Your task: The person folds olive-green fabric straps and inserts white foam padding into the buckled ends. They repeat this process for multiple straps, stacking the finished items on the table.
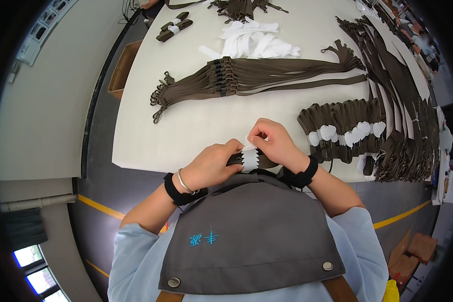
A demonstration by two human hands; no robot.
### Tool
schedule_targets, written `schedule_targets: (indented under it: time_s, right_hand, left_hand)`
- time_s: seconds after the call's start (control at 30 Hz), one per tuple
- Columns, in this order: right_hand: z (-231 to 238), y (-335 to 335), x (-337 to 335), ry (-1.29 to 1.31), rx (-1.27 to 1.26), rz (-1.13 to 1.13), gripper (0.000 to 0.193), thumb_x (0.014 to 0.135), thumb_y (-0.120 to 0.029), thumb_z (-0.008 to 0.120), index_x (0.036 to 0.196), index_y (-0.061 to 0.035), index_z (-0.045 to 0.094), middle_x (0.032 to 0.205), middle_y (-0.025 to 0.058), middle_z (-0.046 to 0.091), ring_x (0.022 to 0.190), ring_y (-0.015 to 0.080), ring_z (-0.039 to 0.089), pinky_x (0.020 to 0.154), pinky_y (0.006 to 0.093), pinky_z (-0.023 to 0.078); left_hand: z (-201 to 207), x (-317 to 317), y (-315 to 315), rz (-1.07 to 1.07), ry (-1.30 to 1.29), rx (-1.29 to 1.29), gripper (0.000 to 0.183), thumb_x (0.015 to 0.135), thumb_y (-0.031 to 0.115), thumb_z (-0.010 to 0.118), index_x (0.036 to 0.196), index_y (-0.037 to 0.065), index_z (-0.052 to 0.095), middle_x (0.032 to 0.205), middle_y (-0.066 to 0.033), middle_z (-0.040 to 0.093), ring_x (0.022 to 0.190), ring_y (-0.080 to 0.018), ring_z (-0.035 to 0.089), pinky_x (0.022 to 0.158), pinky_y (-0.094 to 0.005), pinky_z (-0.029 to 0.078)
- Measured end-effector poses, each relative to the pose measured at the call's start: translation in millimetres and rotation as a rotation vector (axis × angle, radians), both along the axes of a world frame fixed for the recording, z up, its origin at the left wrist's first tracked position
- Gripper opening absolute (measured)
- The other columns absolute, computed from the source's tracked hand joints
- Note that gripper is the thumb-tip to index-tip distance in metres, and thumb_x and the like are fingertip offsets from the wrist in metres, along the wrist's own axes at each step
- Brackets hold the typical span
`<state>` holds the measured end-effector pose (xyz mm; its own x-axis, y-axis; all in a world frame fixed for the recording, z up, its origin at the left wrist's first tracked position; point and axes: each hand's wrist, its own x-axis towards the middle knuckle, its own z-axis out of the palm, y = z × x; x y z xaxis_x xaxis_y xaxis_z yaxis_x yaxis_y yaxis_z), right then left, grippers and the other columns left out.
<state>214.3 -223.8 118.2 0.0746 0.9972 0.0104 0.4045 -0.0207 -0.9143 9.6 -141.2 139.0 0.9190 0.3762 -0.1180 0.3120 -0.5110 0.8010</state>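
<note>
At the table's near edge a folded dark brown strap [234,160] is wrapped round its middle by a white band [250,161] with zigzag edges. My left hand [206,163] grips the strap's left side, thumb and fingers closed beside the band. My right hand [278,143] pinches the upper end of the white band between thumb and fingertips, while its lower side lies against the strap's right part. A row of finished-looking strap bundles [345,113] with white bands lies to the right of my hands.
Beyond my hands, long brown straps [267,70] lie across the white table [136,146]. Behind them is a pile of white bands [256,40]. Two banded bundles [174,27] rest far left. More straps [402,100] hang over the right edge. A cardboard box [123,70] stands left.
</note>
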Motion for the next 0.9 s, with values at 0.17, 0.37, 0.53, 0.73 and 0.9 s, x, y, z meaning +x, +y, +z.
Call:
schedule_targets:
  time_s: [0.17, 0.37, 0.53, 0.73, 0.9]
  right_hand:
    - [14, -16, -26, -0.347, 0.537, 0.115, 0.007, 0.085, -0.004, 0.064, 0.087, -0.0051, 0.058, 0.089, 0.0062, 0.06, 0.09, 0.0273, 0.054, 0.082, 0.0375, 0.043]
    - [5, -28, -18, -0.075, 0.361, -0.004, 0.012, 0.085, -0.013, 0.071, 0.09, -0.0049, 0.064, 0.094, 0.0046, 0.064, 0.092, 0.0261, 0.058, 0.081, 0.0361, 0.046]
    - [2, -44, -10, -0.21, 0.055, 0.057, 0.029, 0.078, -0.027, 0.078, 0.092, -0.0038, 0.067, 0.087, 0.0108, 0.067, 0.082, 0.0309, 0.062, 0.071, 0.0398, 0.049]
    - [4, -54, -12, -0.3, 0.025, 0.128, 0.028, 0.079, -0.031, 0.077, 0.089, -0.0052, 0.07, 0.079, 0.0114, 0.067, 0.072, 0.0305, 0.063, 0.064, 0.0396, 0.049]
    - [2, -56, -11, -0.399, 0.073, 0.157, 0.027, 0.079, -0.027, 0.079, 0.091, -0.005, 0.069, 0.081, 0.0099, 0.067, 0.073, 0.0279, 0.063, 0.064, 0.0362, 0.05]
  left_hand:
    - [-12, 1, -3, 0.001, -0.008, 0.02, 0.031, 0.081, 0.014, 0.073, 0.099, -0.002, 0.055, 0.086, -0.024, 0.067, 0.081, -0.042, 0.065, 0.07, -0.0461, 0.052]
    - [-16, -1, -11, -0.006, -0.019, 0.045, 0.03, 0.08, 0.014, 0.073, 0.097, -0.002, 0.054, 0.079, -0.0225, 0.066, 0.076, -0.0426, 0.065, 0.066, -0.0468, 0.051]
    - [-25, -3, -18, 0.045, -0.066, -0.043, 0.03, 0.08, 0.015, 0.073, 0.097, -0.001, 0.054, 0.078, -0.0213, 0.066, 0.073, -0.0405, 0.065, 0.064, -0.0448, 0.05]
    - [-23, 2, -20, 0.015, -0.31, -0.253, 0.024, 0.085, 0.017, 0.072, 0.097, 0.0, 0.061, 0.076, -0.0188, 0.065, 0.064, -0.0337, 0.061, 0.06, -0.0383, 0.048]
    - [-25, 13, -32, 0.281, -0.128, -0.036, 0.011, 0.091, 0.009, 0.067, 0.088, -0.002, 0.066, 0.078, -0.0115, 0.061, 0.061, -0.0178, 0.05, 0.055, -0.0307, 0.04]
